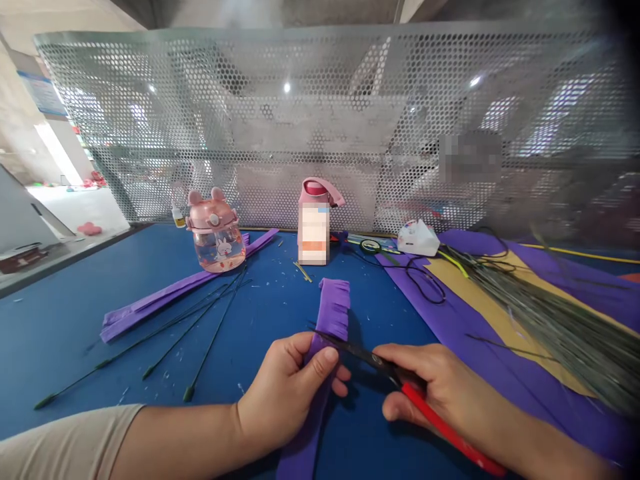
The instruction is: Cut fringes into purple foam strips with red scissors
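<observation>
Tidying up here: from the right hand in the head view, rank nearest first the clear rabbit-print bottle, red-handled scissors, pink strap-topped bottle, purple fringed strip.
1. Red-handled scissors, in the right hand.
2. Purple fringed strip, in the left hand.
3. Pink strap-topped bottle, farther back, centre.
4. Clear rabbit-print bottle, back left.

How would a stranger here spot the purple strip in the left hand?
Over the blue tabletop, find the red-handled, black-bladed scissors near the front. They cross a narrow purple strip gripped by the left hand. Unlike the wide purple sheet on the right, it has a fringe cut along its upper right edge.
</observation>
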Tool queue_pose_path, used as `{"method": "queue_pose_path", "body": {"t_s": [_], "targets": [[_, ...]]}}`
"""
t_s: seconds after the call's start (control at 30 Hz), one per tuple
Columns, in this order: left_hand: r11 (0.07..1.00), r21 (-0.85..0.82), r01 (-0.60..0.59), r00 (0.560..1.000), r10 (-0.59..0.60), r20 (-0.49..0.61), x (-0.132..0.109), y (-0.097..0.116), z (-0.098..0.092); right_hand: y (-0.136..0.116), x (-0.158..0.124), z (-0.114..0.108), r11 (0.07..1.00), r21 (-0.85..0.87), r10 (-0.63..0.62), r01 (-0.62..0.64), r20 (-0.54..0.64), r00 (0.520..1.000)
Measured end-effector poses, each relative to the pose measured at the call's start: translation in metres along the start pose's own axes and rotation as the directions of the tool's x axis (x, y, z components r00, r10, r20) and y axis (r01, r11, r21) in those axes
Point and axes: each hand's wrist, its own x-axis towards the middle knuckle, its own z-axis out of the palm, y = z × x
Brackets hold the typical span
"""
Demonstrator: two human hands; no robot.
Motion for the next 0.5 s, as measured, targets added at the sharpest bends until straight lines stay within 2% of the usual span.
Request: {"method": "queue_pose_path", "body": {"t_s": [0.17,0.33,0.5], "targets": [[1.0,0.013,-0.018,1.0,0.017,0.015,-0.001,0.001,-0.002,0.0,-0.004,0.001,1.0,0.005,0.023,-0.023,-0.01,1.0],[0.981,0.095,-0.168,0.971,0.182,-0.158,0.003,0.003,-0.006,-0.001,-0.006,0.003,0.998,0.04,0.049,-0.048,-0.016,0.999],[0.968,0.166,-0.185,0.964,0.212,-0.158,0.003,0.007,-0.006,-0.011,-0.009,0.002,0.995,0.064,0.08,-0.08,0.012,0.997]]}}
